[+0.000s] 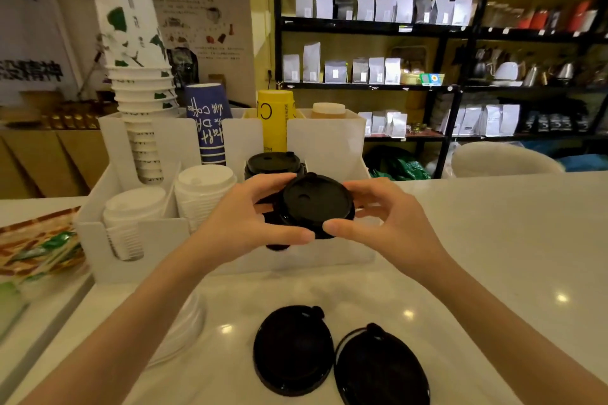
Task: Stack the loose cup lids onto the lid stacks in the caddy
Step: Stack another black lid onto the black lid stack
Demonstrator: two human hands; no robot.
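Two black lids (339,358) wait on the surface (493,256). Both hands' fingers (286,235) pinch another lid (317,204) over the caddy (138,260); level it, centre it above the black stack (273,166), then press.

**Coffee shop, service counter**

I'm looking across a white counter (493,240). At 12 o'clock sits a white caddy (158,227) with takeaway cup lids and stacked paper cups (141,92), one blue sleeve of cups (207,128) lettered "coffee". At 1–2 o'clock, black retail shelving (460,89) holds rows of white coffee bags (375,6), with kettles (508,71) further right. At 11 o'clock there's an illustrated poster (197,0).
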